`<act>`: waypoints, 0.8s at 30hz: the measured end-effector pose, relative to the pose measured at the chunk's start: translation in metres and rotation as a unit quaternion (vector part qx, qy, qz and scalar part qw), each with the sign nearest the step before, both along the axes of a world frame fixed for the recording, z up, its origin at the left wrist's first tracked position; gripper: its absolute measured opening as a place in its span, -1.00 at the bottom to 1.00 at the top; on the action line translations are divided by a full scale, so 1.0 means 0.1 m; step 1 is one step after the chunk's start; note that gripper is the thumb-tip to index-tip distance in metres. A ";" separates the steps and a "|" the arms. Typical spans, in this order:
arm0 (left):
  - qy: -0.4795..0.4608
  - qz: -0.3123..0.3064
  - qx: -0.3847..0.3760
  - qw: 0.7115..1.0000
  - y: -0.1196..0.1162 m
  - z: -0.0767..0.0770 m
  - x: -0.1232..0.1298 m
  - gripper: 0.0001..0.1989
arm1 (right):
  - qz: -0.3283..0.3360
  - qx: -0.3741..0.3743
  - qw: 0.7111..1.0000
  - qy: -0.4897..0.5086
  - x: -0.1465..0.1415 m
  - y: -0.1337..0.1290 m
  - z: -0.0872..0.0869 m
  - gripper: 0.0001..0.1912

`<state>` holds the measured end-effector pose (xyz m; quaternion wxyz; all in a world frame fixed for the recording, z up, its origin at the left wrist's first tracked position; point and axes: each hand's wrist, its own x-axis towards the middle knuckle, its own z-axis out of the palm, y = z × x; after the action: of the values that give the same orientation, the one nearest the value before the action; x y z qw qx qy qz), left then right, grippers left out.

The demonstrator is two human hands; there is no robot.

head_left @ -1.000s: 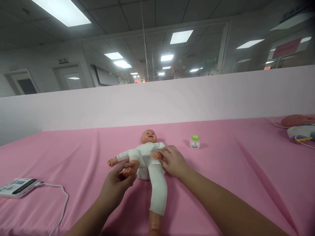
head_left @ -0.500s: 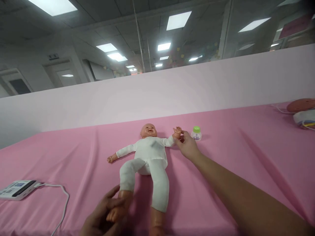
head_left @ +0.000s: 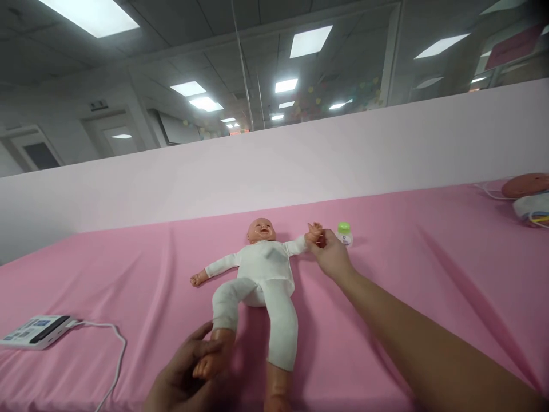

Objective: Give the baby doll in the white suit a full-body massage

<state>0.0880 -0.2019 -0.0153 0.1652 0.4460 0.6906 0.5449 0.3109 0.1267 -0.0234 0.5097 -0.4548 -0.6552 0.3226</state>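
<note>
A baby doll with a white cloth body lies on its back, its head toward the white wall. My left hand is closed around the doll's lower leg and foot on the left side; that knee is bent outward. My right hand grips the doll's hand and wrist on the right side, with the doll's fingers showing above mine. Just beyond my right hand stands a small clear bottle with a green cap, partly covered by my fingers. The doll's other arm lies stretched out to the left.
Pink cloth covers the table. A white device with a cable lies at the left. At the far right are a brown rounded object and a bundle of white fabric. Behind runs a low white wall topped by glass.
Both hands keep their hold on the doll. The whole view has shifted slightly, so things sit a little further right. My right hand covers a bit more of the bottle.
</note>
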 end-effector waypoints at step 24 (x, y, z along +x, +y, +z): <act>-0.008 -0.053 -0.044 0.998 -0.15 0.14 0.09 -0.63 | 0.021 -0.202 0.973 0.113 0.03 0.21 -0.21 -0.43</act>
<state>0.0970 -0.2170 -0.0012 0.2186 0.4700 0.6882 0.5076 0.3141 0.1476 -0.0442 0.4713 -0.4950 -0.5242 0.5080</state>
